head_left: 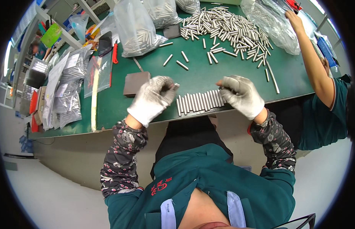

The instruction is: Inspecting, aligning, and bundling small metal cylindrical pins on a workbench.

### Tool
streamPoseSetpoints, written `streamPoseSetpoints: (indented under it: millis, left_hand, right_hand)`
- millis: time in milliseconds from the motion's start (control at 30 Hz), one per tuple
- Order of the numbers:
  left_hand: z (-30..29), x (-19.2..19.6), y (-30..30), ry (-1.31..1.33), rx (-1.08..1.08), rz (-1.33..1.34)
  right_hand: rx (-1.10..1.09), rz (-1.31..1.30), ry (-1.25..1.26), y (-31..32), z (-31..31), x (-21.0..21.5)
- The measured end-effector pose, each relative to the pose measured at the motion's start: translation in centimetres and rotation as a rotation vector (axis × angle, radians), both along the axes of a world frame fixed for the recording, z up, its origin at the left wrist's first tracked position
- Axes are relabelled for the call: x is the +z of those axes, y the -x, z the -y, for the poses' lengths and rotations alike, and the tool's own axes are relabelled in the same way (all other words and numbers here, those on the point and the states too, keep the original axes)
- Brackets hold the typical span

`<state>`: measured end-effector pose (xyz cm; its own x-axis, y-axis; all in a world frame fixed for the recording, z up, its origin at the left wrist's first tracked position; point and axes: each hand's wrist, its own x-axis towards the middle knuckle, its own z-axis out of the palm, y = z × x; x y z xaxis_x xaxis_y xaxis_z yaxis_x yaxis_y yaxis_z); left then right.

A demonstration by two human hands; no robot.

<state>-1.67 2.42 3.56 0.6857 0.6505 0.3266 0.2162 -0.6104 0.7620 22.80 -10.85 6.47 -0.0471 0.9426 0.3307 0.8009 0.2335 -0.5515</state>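
My left hand (154,98), in a white glove with bare fingertips, pinches a short metal pin (176,86) between thumb and fingers. A neat row of several metal pins (200,102) stands side by side along the near table edge, between my hands. My right hand (242,96), gloved the same way, is at the row's right end with its fingers curled in. Whatever those fingers may hold is hidden. A flat dark brown block (136,83) lies just behind my left hand. A few loose pins (182,65) are scattered beyond the row.
A big heap of metal pins (227,28) covers the far middle of the green table (128,112). Clear bags of pins (134,28) stand left of it. A thin metal strip (273,78) lies at right. A co-worker's arm (313,63) reaches over plastic bags (274,28). A red-handled knife (115,52) lies left.
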Motion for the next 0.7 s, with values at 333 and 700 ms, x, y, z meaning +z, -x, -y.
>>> streamPoseSetpoints:
  millis: [333,700]
  left_hand:
    - [2.4,1.1,-1.2,0.330,-0.033,0.098]
    - [1.0,-1.9,2.5,-0.313,0.037,-0.060]
  right_hand:
    - [-0.046,-0.712,0.182,5.5,-2.6,0.2]
    - [-0.475,-0.300,0.277,-4.5,0.3,-0.3]
